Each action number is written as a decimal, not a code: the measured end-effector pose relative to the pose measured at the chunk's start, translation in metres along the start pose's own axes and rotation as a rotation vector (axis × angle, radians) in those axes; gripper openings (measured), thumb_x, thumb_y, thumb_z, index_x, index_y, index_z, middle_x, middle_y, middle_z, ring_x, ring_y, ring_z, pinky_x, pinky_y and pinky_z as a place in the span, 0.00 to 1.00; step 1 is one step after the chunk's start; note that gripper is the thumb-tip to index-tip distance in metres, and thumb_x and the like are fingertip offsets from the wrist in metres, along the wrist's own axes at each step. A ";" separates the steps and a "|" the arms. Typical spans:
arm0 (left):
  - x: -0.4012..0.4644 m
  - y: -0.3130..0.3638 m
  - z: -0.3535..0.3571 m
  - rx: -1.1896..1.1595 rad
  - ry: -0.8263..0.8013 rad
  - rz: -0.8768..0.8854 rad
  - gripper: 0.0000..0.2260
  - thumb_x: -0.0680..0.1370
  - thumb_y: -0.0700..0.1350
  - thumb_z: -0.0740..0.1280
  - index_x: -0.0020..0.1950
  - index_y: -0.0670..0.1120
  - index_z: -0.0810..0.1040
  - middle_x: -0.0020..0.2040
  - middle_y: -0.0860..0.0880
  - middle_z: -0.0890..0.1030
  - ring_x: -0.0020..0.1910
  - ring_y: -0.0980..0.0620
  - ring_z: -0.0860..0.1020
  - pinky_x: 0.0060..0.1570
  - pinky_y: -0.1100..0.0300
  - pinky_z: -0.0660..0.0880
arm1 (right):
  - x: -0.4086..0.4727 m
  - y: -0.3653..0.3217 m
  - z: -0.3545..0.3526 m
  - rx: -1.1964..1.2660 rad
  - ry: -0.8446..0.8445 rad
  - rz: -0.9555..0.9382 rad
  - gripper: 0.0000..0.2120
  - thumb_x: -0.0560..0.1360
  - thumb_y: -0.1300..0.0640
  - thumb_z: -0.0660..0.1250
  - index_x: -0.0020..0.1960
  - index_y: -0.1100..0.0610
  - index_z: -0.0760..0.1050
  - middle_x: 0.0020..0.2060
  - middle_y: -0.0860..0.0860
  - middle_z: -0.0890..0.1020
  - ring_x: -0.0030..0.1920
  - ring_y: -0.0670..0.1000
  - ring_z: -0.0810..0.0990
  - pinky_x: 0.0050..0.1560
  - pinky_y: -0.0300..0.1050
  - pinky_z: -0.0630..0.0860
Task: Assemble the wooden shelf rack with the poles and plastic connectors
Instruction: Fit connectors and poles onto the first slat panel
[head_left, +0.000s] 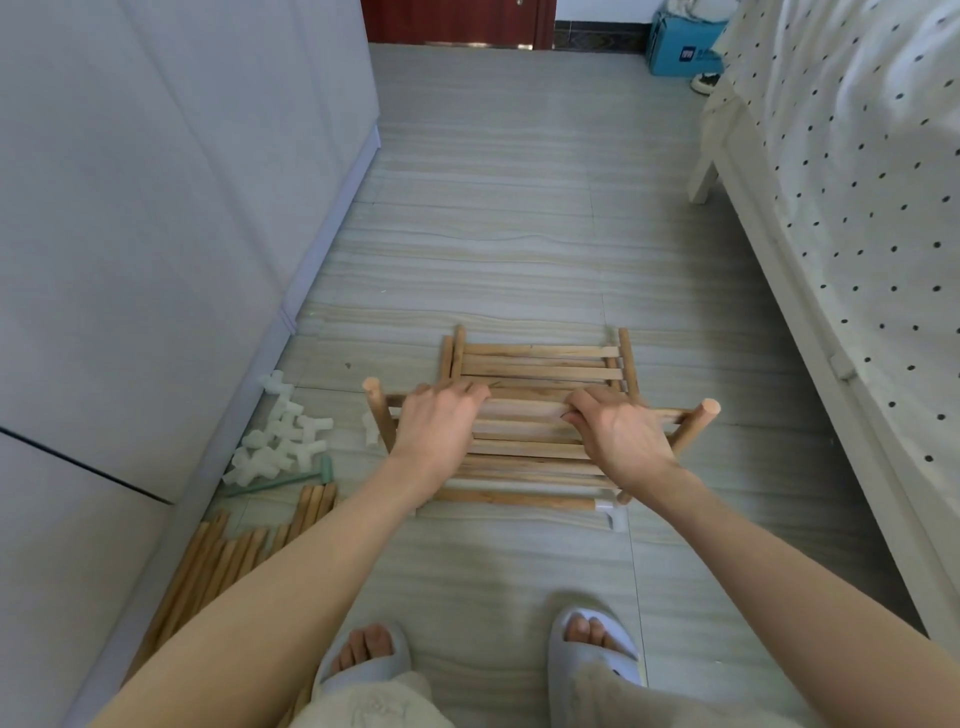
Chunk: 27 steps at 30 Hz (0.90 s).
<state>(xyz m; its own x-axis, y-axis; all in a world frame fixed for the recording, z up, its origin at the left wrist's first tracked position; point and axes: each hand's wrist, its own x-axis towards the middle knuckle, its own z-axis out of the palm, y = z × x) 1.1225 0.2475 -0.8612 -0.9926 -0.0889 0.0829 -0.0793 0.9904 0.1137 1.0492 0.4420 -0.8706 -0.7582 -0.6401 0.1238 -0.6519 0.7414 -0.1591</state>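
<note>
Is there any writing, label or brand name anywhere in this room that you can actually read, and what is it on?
Blue cardboard box by the far wall: a white label with dark marks, too small and blurred to read.
Trouser leg at the bottom edge: a faint embroidered mark, not legible.
Wooden slat panel, plastic connectors, loose poles, mallet: no text visible.
So nothing here can be quoted.

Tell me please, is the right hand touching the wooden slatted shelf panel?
Touching. The head view shows the right hand on the upper slatted shelf panel, its fingers curled round one slat.
</note>
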 end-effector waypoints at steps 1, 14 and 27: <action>0.000 0.000 0.002 -0.005 0.015 -0.008 0.21 0.72 0.31 0.62 0.62 0.48 0.73 0.57 0.49 0.79 0.56 0.47 0.75 0.52 0.56 0.68 | 0.002 -0.001 0.000 -0.006 -0.005 0.010 0.10 0.80 0.56 0.59 0.53 0.60 0.76 0.48 0.55 0.81 0.48 0.59 0.79 0.42 0.46 0.68; -0.060 -0.028 -0.012 -0.236 0.194 0.271 0.20 0.67 0.25 0.66 0.57 0.37 0.79 0.57 0.40 0.80 0.57 0.42 0.79 0.57 0.47 0.76 | 0.050 -0.059 0.001 0.020 -0.328 -0.217 0.15 0.81 0.49 0.53 0.62 0.55 0.68 0.56 0.54 0.79 0.56 0.58 0.77 0.46 0.50 0.73; -0.100 -0.153 0.097 -0.307 -0.135 -0.423 0.16 0.79 0.38 0.59 0.66 0.45 0.71 0.62 0.45 0.74 0.58 0.47 0.73 0.55 0.55 0.71 | 0.057 -0.079 0.029 -0.050 -0.121 -0.229 0.15 0.80 0.43 0.52 0.55 0.52 0.70 0.41 0.50 0.82 0.42 0.57 0.80 0.32 0.43 0.62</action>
<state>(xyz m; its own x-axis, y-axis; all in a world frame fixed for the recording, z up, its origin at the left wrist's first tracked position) 1.2249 0.1150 -0.9826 -0.8847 -0.4385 -0.1585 -0.4638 0.7928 0.3954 1.0581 0.3411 -0.8797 -0.5858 -0.8098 0.0329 -0.8086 0.5812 -0.0917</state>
